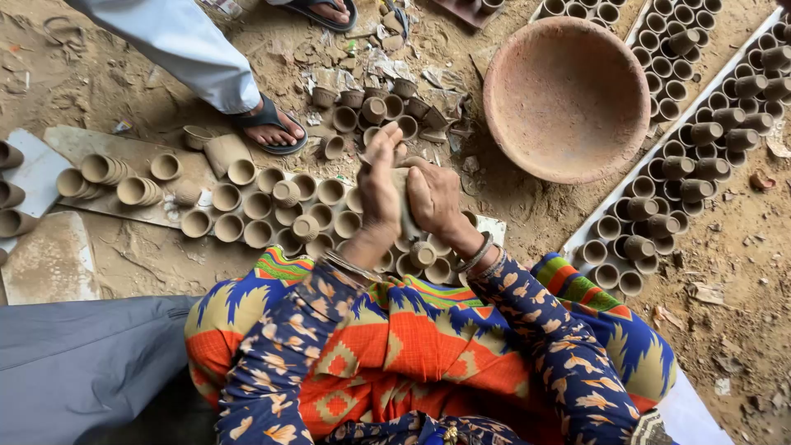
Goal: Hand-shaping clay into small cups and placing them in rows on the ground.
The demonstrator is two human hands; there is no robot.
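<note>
1. Patterned cloth in orange, blue and yellow (412, 330) fills the near edge, with dark blue floral sleeves (544, 330) running up to bangled wrists
2. Just beyond the sleeves, the left hand (379, 185) and right hand (435, 198) press together around a lump of grey clay (402, 202); both hands are curled closed on it, the lump squeezed between the palms and mostly hidden
3. Under and around the hands, small unfired clay cups (272, 210) stand close together on flat boards on the dirt ground; a few lie tipped on their sides, and stacked cups (103, 169) lie to the left
4. To the right, long trays (700, 140) hold rows of more clay cups, some upside down on others
5. Farther off, a large reddish clay bowl (567, 99) sits upright on the ground
6. At the far left, another person's sandalled foot (272, 128) stands beside the cups, below a pale trouser leg
</note>
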